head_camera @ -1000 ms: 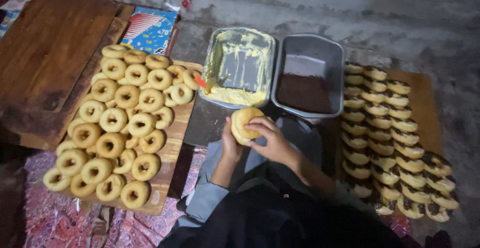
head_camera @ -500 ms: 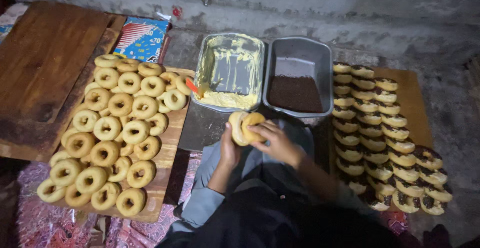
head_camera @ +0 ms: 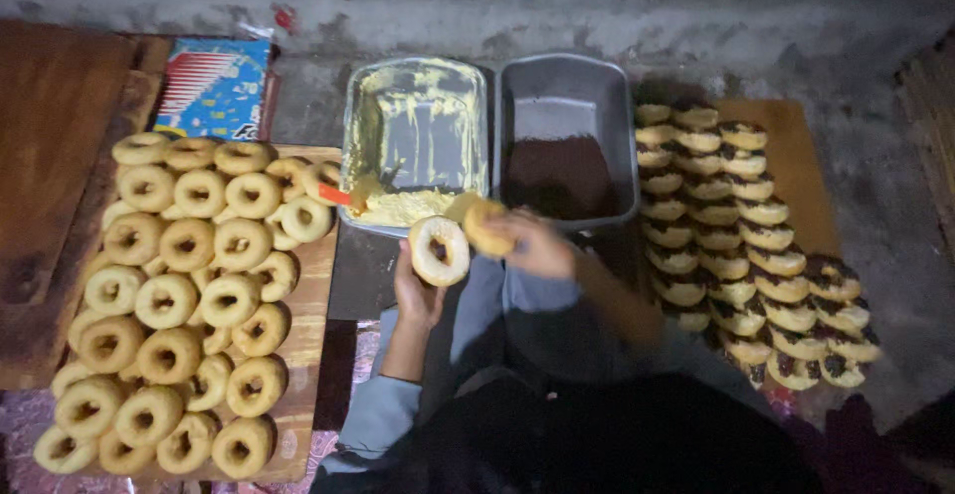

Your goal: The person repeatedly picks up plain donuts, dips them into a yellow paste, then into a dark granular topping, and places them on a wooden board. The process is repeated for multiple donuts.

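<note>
1. Held by the left hand (head_camera: 418, 290): one pale, cut-open ring doughnut half (head_camera: 439, 250), cut face up, gripped from below by curled fingers.
2. Held by the right hand (head_camera: 537, 245): the other golden doughnut half (head_camera: 485, 227), pinched between fingers and thumb, just beside the first half.
3. Positioned directly above both halves: a rectangular metal tray smeared with yellow cream (head_camera: 418, 146), with an orange-handled spreader (head_camera: 343, 196) resting at its near left corner.
4. Placed alongside on the right: a grey rectangular tray of dark brown crumbs (head_camera: 567, 141).
5. Stacked on the left: plain ring doughnuts (head_camera: 189, 285) on a wooden board (head_camera: 313, 355).
6. Arranged on the right: rows of filled, dark-topped doughnuts (head_camera: 746, 245).
</note>
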